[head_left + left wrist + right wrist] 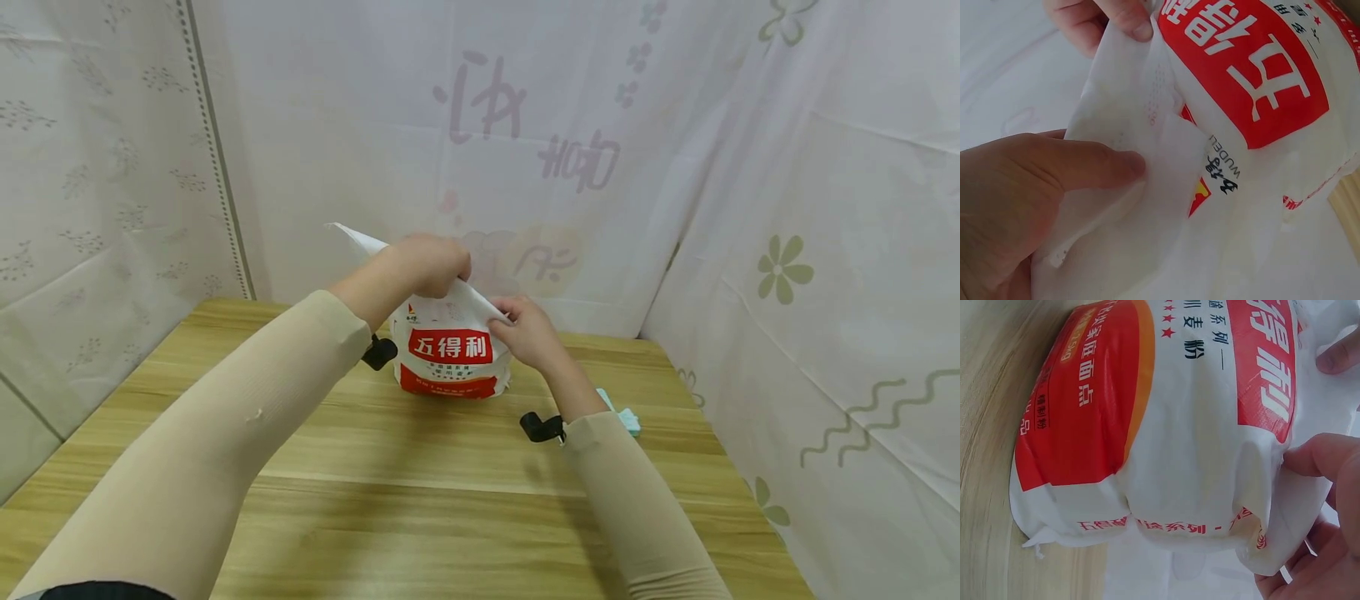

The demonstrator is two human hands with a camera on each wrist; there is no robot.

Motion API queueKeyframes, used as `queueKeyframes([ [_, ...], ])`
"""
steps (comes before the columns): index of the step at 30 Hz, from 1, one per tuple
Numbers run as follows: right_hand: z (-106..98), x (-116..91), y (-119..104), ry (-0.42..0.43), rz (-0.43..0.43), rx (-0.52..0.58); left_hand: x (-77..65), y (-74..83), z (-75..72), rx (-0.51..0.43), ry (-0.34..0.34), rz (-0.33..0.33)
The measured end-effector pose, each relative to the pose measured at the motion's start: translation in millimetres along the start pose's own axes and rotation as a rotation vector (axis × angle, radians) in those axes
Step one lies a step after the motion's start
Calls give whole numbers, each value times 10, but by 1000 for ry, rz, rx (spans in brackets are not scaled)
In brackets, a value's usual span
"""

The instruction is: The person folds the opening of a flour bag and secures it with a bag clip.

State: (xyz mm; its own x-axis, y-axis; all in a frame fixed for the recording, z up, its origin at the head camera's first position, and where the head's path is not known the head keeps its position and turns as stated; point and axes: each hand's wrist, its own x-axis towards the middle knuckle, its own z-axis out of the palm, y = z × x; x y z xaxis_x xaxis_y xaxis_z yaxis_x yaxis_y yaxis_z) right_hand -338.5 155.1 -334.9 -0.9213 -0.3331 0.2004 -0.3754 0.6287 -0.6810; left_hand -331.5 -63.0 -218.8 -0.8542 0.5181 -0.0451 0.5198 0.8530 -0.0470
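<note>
A white and red flour bag (450,362) stands upright on the wooden table, its printed front facing me. Its white top is folded over along a slanting edge that rises to the left. My left hand (431,265) pinches this folded top, the thumb lying on the front in the left wrist view. At the right end of the fold, my right hand (527,332) grips the bag's top corner between thumb and fingers. The right wrist view shows the fingers behind the corner and the bag's lower side (1085,406) resting on the table. The bag's back is hidden.
A small pale-green item (628,421) lies on the wooden table (390,517), partly hidden behind my right forearm. White patterned curtains (337,125) hang behind the table and along both sides. A black wrist device (542,427) sits on my right wrist.
</note>
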Motion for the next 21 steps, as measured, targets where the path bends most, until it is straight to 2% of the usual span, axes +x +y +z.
queueKeyframes([
  [9, -6, -32, -6, 14, 45, 32, 5, -24, 40, 6, 31, -8],
  [16, -31, -29, 61, 17, 22, 8, -45, -38, 29, -6, 61, -57],
  [21, -55, -36, 115, 30, 19, -20, -47, -59, 20, -13, 55, -53],
])
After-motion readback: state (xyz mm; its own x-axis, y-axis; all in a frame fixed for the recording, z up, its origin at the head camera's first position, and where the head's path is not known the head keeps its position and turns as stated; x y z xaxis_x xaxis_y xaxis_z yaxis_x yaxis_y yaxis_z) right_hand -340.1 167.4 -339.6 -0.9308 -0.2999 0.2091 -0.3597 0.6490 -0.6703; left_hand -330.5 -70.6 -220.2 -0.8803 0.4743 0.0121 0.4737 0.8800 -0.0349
